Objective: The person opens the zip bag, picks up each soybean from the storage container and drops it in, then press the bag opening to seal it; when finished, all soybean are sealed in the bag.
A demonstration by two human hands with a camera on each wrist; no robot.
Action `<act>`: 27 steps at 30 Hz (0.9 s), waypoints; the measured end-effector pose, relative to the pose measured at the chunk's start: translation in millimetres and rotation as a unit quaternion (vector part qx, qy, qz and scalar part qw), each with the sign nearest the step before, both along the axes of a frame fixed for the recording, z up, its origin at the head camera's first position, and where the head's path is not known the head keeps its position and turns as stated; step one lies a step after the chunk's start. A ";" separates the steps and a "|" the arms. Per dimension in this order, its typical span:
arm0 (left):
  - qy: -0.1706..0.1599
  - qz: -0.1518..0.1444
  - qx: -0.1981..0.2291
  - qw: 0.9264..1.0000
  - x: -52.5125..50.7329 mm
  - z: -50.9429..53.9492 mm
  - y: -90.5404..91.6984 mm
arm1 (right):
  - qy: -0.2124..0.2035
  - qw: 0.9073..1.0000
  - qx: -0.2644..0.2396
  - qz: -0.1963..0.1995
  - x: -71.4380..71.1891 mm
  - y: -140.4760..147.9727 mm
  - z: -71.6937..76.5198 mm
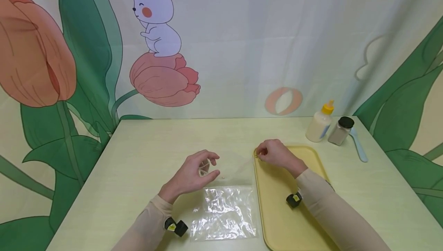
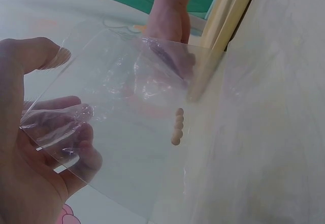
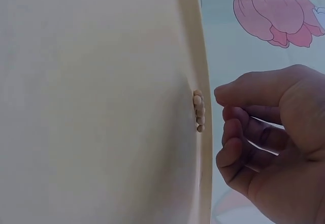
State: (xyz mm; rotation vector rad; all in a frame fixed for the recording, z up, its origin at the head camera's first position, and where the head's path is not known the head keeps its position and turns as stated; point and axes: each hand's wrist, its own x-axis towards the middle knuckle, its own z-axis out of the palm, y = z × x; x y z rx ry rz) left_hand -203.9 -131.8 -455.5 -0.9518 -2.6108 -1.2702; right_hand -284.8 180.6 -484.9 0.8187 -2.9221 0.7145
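Several small, round, beige, bean-like pieces [image 3: 199, 112] are lying in a short line against the rim of a yellow, round-cornered, rectangular tray [image 1: 280, 212], and the line's long axis is running along that rim. A bare right hand [image 1: 275, 155] is hanging over the tray's far left corner and is clearly being the nearer of the two; in its wrist view the pieces are sitting just beside its thumb tip, a slim gap showing between. Its fingers are curving loosely, thumb and forefinger are standing slightly parted, and nothing is showing between them. A bare left hand [image 1: 195, 174] is hanging well apart from that line, to the left of the tray. Its thumb is standing wide of its bent fingers, and a clear, glossy plastic bag [image 2: 132, 158] is stretching from it toward the tray; whether the fingers are pinching the bag, I cannot tell. In the left wrist view, similar beads in a row [image 2: 177, 127] are appearing outside the tray; whether they are lying inside or beneath the plastic, I cannot tell.
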 end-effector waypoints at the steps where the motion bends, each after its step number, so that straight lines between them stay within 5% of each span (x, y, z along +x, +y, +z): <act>1: 0.001 0.000 0.000 1.000 0.1 0.1 0.0 | -0.001 1.000 0.004 0.000 0.0 -0.5 0.0; 27: 0.006 -0.003 0.006 1.000 -0.4 -1.2 0.0 | -0.023 0.998 0.059 0.004 -1.6 -1.6 -5.1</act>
